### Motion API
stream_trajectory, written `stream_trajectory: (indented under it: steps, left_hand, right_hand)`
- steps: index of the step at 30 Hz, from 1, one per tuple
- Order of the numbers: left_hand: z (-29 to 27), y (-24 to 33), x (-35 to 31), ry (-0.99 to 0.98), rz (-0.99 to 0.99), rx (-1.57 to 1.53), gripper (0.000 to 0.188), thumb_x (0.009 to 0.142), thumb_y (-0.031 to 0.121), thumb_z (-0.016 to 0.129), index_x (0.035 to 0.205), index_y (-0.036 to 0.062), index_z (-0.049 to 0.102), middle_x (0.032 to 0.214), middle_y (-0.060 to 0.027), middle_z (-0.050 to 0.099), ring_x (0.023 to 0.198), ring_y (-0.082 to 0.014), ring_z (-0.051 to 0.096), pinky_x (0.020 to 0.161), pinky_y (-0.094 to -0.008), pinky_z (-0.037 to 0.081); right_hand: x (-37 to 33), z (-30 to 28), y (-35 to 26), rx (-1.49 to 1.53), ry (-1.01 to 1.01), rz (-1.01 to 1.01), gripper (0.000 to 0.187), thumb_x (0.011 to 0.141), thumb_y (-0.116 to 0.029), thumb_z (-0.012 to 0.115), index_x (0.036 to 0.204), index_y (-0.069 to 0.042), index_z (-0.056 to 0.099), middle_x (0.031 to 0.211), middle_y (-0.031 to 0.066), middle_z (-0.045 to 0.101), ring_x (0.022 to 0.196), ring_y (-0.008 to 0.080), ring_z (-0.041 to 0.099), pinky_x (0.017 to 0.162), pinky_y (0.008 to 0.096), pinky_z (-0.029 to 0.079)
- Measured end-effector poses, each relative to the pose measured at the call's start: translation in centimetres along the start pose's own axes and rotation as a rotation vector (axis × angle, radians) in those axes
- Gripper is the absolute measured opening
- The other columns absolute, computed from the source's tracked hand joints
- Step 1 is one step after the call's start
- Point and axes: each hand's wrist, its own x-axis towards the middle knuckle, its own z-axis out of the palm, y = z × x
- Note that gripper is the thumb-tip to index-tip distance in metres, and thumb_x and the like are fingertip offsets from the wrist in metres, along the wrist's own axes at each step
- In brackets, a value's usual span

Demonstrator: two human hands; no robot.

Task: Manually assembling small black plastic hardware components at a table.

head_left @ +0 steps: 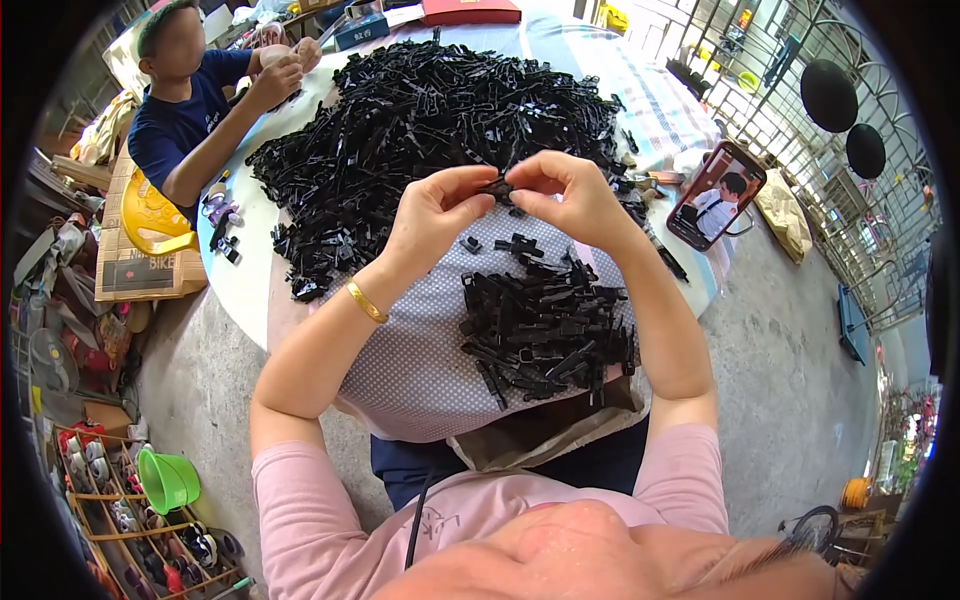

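Note:
My left hand and my right hand meet over the near edge of a big heap. Thumb and forefinger of each are pinched on a small black plastic piece; its exact kind is hard to make out behind the fingertips. Beyond them spreads the large heap of black plastic parts, many long and narrow like clips. Nearer to me, between my forearms, lies a smaller pile of similar black pieces on a dotted cloth. A few loose bits sit between the two piles.
A phone playing a video stands at the right of the table. Across to the left, another person handles something small. An open bag hangs at my lap below the table edge. A red box lies at the back.

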Motion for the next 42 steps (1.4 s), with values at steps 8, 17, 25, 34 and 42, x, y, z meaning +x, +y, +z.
stream_trajectory:
  steps: [8,17,25,34,42]
  left_hand:
    - [0.5,0.7,-0.8,0.048,0.161,0.085,0.047,0.079,-0.008,0.057,0.124,0.0031,0.048,0.102,-0.0101,0.062,0.090,-0.0113,0.059,0.081,-0.0230,0.048]
    - [0.6,1.6,-1.0,-0.050,0.140,0.028,0.049,0.079,-0.007,0.060,0.125,0.0034,0.047,0.100,-0.0091,0.063,0.090,-0.0111,0.058,0.083,-0.0234,0.047]
    - [1.0,1.2,-2.6,-0.569,0.168,0.446,0.101,0.058,0.051,0.076,0.136,0.0059,0.031,0.125,-0.0117,0.049,0.119,-0.0212,0.044,0.102,-0.0377,0.031]
    - [3.8,1.4,-5.4,-0.709,0.422,0.737,0.109,0.047,0.036,0.083,0.137,0.0044,0.028,0.129,-0.0195,0.039,0.123,-0.0415,0.030,0.104,-0.0472,0.025]
    - [5.8,2.3,-7.7,-0.743,0.569,0.739,0.098,0.045,0.027,0.081,0.131,0.0050,0.038,0.126,-0.0145,0.044,0.119,-0.0357,0.039,0.101,-0.0509,0.028]
  right_hand:
    - [-0.1,0.2,0.4,0.084,-0.054,-0.060,0.037,0.074,-0.011,0.073,0.106,0.002,0.059,0.097,0.0093,0.064,0.089,0.0132,0.061,0.081,0.0268,0.049]
    - [-0.7,-0.6,-0.3,0.185,-0.004,-0.031,0.025,0.072,-0.002,0.072,0.096,0.003,0.064,0.085,0.0075,0.066,0.076,0.0111,0.063,0.070,0.0227,0.051]
    - [-7.2,-2.7,0.1,-0.054,-0.334,0.089,0.080,0.072,-0.059,0.063,0.126,-0.002,0.047,0.126,0.0122,0.051,0.117,0.0241,0.047,0.099,0.0373,0.035]
    - [-13.9,1.1,-0.5,-0.412,0.079,-0.189,0.072,0.075,-0.059,0.058,0.110,0.004,0.055,0.115,0.0175,0.055,0.108,0.0346,0.051,0.093,0.0405,0.039]
    - [-18.8,3.4,-1.6,-0.580,0.274,-0.363,0.055,0.080,-0.048,0.055,0.106,-0.001,0.059,0.110,0.0159,0.057,0.101,0.0329,0.055,0.086,0.0432,0.042]
